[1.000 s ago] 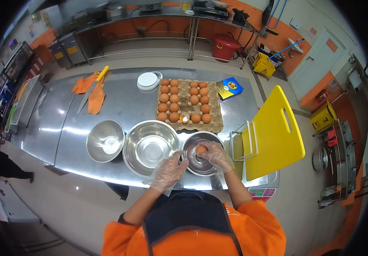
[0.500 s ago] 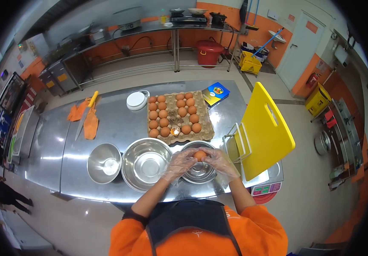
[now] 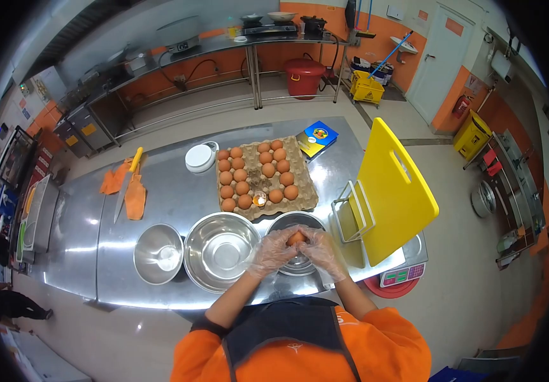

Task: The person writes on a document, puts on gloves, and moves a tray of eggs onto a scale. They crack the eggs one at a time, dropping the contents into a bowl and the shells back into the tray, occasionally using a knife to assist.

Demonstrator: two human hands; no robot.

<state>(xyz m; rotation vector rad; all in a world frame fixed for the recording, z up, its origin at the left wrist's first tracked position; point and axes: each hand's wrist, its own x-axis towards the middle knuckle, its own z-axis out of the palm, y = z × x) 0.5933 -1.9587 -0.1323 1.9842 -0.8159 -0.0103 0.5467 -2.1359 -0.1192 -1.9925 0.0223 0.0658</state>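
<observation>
Both my hands wear clear plastic gloves and meet around a brown egg (image 3: 296, 239). My left hand (image 3: 273, 252) holds it from the left and my right hand (image 3: 323, 253) from the right, fingers curled and partly hiding it. Directly below is a steel bowl (image 3: 297, 267), its upper rim showing beyond the hands. Just past the bowls lies a cardboard egg tray (image 3: 311, 198) with several brown eggs and a broken eggshell (image 3: 260, 199) in its front row. A wider steel bowl (image 3: 222, 251) stands left of my left hand.
Another steel bowl (image 3: 159, 254) is farther left. Beyond it, a yellow-handled knife (image 3: 128, 181) lies by orange cloths (image 3: 135, 198). A white round scale (image 3: 199, 158) and blue-yellow packet (image 3: 317, 139) flank the tray. At right, a yellow cutting board (image 3: 394, 197) stands in a wire rack (image 3: 353, 213).
My hands, still around the egg, have come slightly lower in the picture, with the thumbs closer over it. The whole view has shifted a little.
</observation>
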